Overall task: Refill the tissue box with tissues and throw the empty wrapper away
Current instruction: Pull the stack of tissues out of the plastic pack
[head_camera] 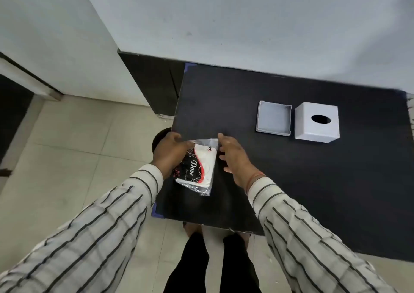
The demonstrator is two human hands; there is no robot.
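Tissue pack [198, 166] sits over the near-left part of the black table [291, 180], tilted, clear plastic end up top, printed black-red-white label facing me. My left hand [171, 153] is clamped on its left edge, fingers curled over the top corner. My right hand [234, 158] is just beside the pack's right edge, fingers spread loose; I can't tell if the fingertips actually touch the plastic. Further right on the table: white box tray [273, 118], open side up, nothing in it. Just beside that, not touching, the white box cover [316, 123] with its oval slot on top. Striped sleeves on both arms. Dark round bin [158, 139] on the floor, partly hidden behind my left hand.
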